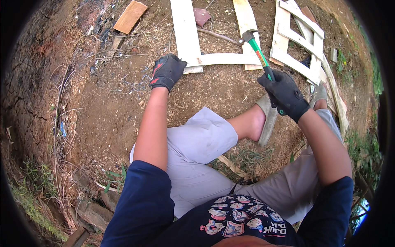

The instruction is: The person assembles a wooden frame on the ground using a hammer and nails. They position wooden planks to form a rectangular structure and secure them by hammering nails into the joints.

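My right hand [284, 94], in a black work glove, is wrapped round the handle of a hammer [260, 54] with a green and black grip. The hammer's metal head is over the right upright board [245, 14] of a wooden piece on the ground. A pale crosswise slat [224, 59] spans the lower ends of this board and the left upright board [185, 29]. Beside the slat's left end, my gloved left hand [168, 71] is closed with fingers curled; what they hold, if anything, is hidden.
An assembled frame of pale wooden slats [298, 37] lies at the far right. A brown wood block [130, 17] rests at the far left. Between the upright boards are a reddish scrap [201, 17] and a stick [218, 35]. Wood shavings cover the dirt around my sandalled foot [263, 119].
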### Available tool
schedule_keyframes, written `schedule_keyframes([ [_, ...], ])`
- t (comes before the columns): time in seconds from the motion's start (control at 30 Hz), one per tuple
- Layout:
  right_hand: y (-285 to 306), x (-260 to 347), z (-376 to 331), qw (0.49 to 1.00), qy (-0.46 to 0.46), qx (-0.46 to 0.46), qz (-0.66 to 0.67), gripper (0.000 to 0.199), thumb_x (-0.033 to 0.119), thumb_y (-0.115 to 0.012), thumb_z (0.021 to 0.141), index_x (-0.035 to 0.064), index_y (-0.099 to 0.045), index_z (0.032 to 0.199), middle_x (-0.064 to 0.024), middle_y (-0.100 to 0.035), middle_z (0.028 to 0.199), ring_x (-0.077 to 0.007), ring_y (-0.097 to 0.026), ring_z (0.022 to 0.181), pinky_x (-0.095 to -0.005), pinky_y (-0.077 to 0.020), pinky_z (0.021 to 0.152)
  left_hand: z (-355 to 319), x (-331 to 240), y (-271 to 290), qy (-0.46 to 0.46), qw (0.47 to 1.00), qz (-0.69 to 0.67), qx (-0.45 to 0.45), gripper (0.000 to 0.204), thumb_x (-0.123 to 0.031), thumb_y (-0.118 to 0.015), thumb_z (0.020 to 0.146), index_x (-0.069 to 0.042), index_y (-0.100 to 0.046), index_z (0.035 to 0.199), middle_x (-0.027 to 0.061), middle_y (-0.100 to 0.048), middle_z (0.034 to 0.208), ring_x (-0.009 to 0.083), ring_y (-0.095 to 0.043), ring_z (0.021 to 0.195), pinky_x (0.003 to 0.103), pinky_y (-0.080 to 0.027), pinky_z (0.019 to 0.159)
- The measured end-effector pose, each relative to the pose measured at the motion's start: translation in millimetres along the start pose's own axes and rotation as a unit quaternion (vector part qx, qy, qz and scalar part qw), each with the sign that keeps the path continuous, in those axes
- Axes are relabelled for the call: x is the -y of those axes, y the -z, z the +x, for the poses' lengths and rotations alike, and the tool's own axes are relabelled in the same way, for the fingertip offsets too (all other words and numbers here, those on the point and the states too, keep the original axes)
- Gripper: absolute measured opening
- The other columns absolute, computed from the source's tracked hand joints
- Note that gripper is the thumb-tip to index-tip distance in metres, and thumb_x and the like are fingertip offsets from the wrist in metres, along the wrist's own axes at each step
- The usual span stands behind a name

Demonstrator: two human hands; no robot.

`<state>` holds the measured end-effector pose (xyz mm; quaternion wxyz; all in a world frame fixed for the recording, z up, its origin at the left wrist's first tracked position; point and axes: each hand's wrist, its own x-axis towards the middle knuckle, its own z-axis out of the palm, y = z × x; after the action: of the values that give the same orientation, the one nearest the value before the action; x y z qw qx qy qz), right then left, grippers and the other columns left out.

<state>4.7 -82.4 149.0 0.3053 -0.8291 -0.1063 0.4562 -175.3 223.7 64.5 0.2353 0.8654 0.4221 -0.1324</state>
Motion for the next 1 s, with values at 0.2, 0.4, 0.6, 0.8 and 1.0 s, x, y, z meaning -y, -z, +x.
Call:
schedule_keyframes([
  [0.2, -1, -2, -2, 1.0, -0.004, 0.008, -0.025, 0.025, 0.032, -0.074, 0.1, 0.009, -0.064, 0.099, 0.0018, -0.053, 0.063, -0.0095, -0.049, 0.045, -0.0295, -0.0392, 0.044, 7, 12, -6, 0.009, 1.0, 0.026, -0.01, 0.041, -0.038, -0.063, 0.097, -0.005, -0.08, 0.115, 0.0233, -0.076, 0.118, 0.0418, -0.073, 0.111, 0.048, -0.055, 0.1],
  [0.4, -13, 3, -1, 0.998, -0.001, 0.014, -0.062, 0.03, 0.033, -0.072, 0.099, 0.0035, -0.067, 0.1, -0.0038, -0.06, 0.069, -0.0129, -0.058, 0.052, -0.0341, -0.0478, 0.051, 2, 15, -2, -0.007, 0.999, 0.005, -0.051, 0.037, -0.037, -0.065, 0.096, -0.006, -0.082, 0.109, 0.022, -0.077, 0.116, 0.0414, -0.074, 0.108, 0.048, -0.056, 0.099],
  [0.6, -36, -21, 15, 0.996, 0.001, 0.017, -0.085, 0.03, 0.033, -0.073, 0.099, 0.0047, -0.068, 0.096, -0.0032, -0.062, 0.071, -0.0111, -0.056, 0.054, -0.0334, -0.0466, 0.054, -1, -6, 25, -0.048, 0.997, -0.059, -0.007, 0.036, -0.041, -0.075, 0.091, -0.01, -0.083, 0.106, 0.0177, -0.08, 0.107, 0.0367, -0.076, 0.101, 0.045, -0.058, 0.093],
  [0.8, -60, -16, 33, 0.992, 0.027, -0.005, -0.123, 0.039, 0.042, -0.072, 0.096, 0.0039, -0.072, 0.107, -0.0079, -0.067, 0.079, -0.0172, -0.066, 0.069, -0.0384, -0.0548, 0.07, -12, -22, -1, -0.092, 0.976, -0.182, 0.075, 0.037, -0.043, -0.08, 0.087, -0.01, -0.085, 0.104, 0.0143, -0.081, 0.103, 0.03, -0.077, 0.097, 0.041, -0.057, 0.092],
  [1.0, -53, -13, 40, 0.994, 0.051, 0.033, 0.09, 0.028, 0.031, -0.081, 0.097, 0.0093, -0.072, 0.112, 0.0052, -0.055, 0.069, -0.0039, -0.045, 0.054, -0.0253, -0.0309, 0.049, -46, -62, -11, -0.173, 0.94, -0.276, 0.099, 0.033, -0.033, -0.078, 0.093, -0.007, -0.084, 0.113, 0.0098, -0.083, 0.105, 0.0189, -0.077, 0.097, 0.036, -0.058, 0.093],
])
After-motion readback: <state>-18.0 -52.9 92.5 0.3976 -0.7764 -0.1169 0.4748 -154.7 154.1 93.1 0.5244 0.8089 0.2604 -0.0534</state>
